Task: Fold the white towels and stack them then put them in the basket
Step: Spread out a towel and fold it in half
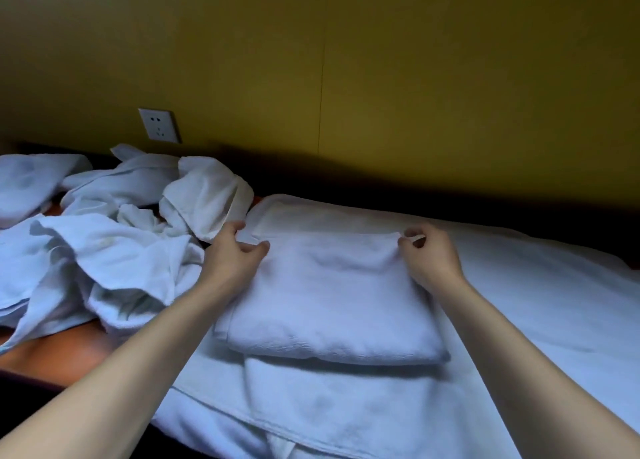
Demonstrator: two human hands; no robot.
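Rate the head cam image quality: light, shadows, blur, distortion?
Head view: dim, bluish light on the folded towel, no glare; deep shadow along the wall base; soft overall, left hand and right hand slightly blurred; wide-angle bending stretches the forearms and the towel pile at the edges; socket tilted.

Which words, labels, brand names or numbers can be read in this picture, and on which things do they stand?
There is no readable text in this view.
Folded towel: plain white, no label or tag shows.
Heap of unfolded towels: no print visible.
Wall socket: only plug holes, no marking can be read.
Yellow wall: bare, no sign.
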